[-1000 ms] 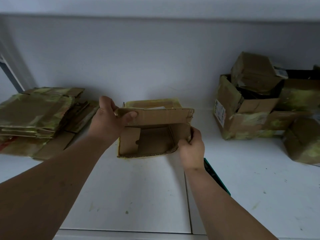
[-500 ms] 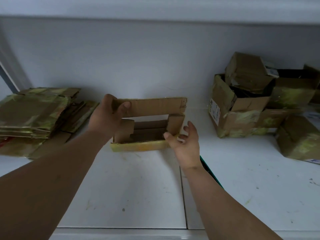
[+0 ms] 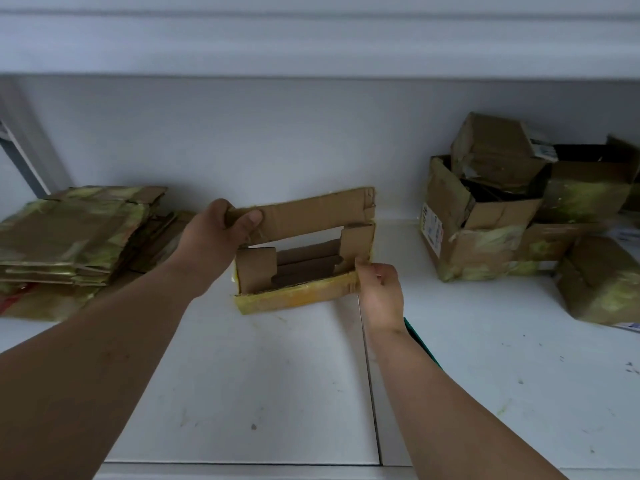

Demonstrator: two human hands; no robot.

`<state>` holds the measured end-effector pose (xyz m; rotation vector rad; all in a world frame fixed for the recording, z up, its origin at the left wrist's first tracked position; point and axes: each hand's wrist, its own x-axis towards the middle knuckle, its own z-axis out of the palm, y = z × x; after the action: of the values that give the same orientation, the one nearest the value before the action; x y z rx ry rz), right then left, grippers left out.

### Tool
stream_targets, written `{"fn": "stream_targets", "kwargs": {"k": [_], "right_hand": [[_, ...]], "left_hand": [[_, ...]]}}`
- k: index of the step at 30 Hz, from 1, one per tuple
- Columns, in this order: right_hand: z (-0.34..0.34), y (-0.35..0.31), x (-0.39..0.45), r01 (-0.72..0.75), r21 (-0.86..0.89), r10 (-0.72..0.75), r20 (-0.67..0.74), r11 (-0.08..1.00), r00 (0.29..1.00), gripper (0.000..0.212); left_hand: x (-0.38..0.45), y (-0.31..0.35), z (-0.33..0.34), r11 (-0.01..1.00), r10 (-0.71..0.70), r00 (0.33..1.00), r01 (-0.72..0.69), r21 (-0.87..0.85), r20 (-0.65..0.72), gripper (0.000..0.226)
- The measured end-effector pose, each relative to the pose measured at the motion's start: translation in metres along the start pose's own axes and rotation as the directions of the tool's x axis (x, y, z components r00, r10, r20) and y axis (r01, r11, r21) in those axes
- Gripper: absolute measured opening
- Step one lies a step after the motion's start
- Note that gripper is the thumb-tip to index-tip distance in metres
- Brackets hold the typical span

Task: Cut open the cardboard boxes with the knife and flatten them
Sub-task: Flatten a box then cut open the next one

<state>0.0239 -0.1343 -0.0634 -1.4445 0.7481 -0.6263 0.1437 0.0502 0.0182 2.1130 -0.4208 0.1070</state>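
We work at a white tabletop (image 3: 242, 393) made of two panels with a seam between them, speckled with small marks and set against a pale grey wall (image 3: 277, 133) under a white ledge. At far left lies a stack of flattened brown cardboard sheets streaked with yellowish tape (image 3: 69, 233). Our left hand (image 3: 214, 237) grips the left end of the raised top flap of the open, half-collapsed brown cardboard box (image 3: 304, 251), thumb curled over the front. That box sits at the middle of the table near the wall, its front edge bound in yellow tape, its inner flaps notched and leaning inward. Our right hand (image 3: 379, 292) pinches the box's lower right corner between thumb and fingertips. Just behind the right wrist a dark green edge (image 3: 420, 341) shows; it may be a mat or a tool, we cannot tell. At right stands a heap of uncut, crumpled brown cardboard boxes (image 3: 512, 209), some open-topped, one bearing a white label.
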Motion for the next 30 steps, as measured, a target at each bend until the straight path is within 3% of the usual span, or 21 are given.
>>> {"fn": "stream_targets", "kwargs": {"k": [2,9,14,18,22,24,28,30], "right_hand": [[0.000,0.002,0.004,-0.005,-0.065,0.003,-0.029,0.998,1.000,0.021],[-0.004,0.017,0.006,-0.020,-0.254,0.006,-0.055,0.967,0.998,0.022],[-0.007,0.017,0.004,-0.057,-0.252,0.046,-0.048,0.966,0.998,0.018],[-0.010,0.015,-0.002,-0.041,-0.109,0.037,-0.039,0.993,0.999,0.037],[-0.019,0.010,-0.004,-0.016,-0.203,0.019,0.013,0.979,1.000,0.017],[-0.023,0.008,-0.005,-0.028,-0.260,0.050,0.078,0.965,0.996,0.029],[-0.020,-0.003,-0.011,0.031,-0.375,0.025,0.142,0.926,0.990,0.076],[-0.018,-0.010,-0.011,0.067,-0.467,-0.018,0.107,0.882,0.994,0.081]], "left_hand": [[0.000,0.000,0.001,1.000,0.002,1.000,-0.002,0.024,0.005,0.039],[-0.001,0.003,0.013,0.988,0.048,0.999,-0.050,0.144,0.015,0.039],[0.000,0.005,0.012,0.984,0.032,0.999,-0.029,0.178,-0.011,0.039],[0.004,0.003,0.007,0.991,-0.002,0.999,0.008,0.137,-0.041,0.038],[0.002,0.005,0.009,0.989,0.011,1.000,-0.009,0.144,-0.011,0.038],[0.000,0.007,0.012,0.989,0.018,1.000,-0.017,0.148,-0.003,0.039],[-0.004,0.013,0.019,0.989,0.049,0.999,-0.046,0.143,-0.018,0.040],[-0.006,0.017,0.022,0.990,0.053,0.998,-0.049,0.131,-0.028,0.040]]}}
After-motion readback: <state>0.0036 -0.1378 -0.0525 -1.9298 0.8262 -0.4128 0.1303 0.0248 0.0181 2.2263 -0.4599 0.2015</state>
